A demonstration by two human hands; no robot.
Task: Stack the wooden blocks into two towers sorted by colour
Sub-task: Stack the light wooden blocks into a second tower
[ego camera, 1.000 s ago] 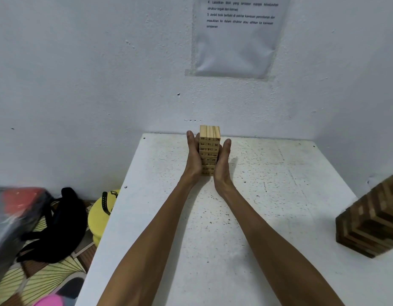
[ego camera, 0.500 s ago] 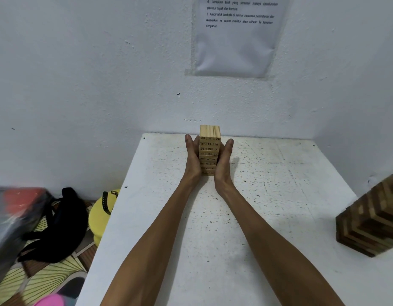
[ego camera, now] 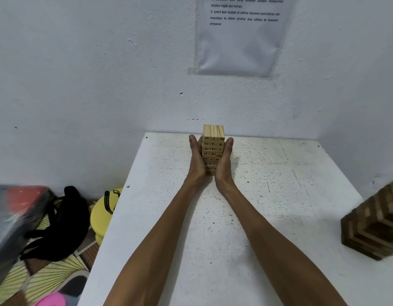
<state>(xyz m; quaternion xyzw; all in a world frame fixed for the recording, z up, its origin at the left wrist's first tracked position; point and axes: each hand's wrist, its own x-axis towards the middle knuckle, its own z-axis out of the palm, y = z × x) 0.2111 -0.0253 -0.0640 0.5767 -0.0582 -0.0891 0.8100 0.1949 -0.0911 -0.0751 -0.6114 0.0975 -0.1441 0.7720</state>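
Both press pale tower point(ego camera: 213, 131): L hand point(ego camera: 197, 161), R hand point(ego camera: 224, 163).

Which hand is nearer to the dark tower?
Right. The right hand presses the light tower on the side facing the dark tower; the left hand, the far side.

Light even, cool, diffuse; moderately bright, no glare. Faint soft shadows on the bench point(ego camera: 279, 195). Centre in sharp focus. Wide-angle bending toward edges: dark block tower point(ego camera: 374, 226) at right appears tilted. Red-and-grey object point(ego camera: 16, 217) at left blurred.
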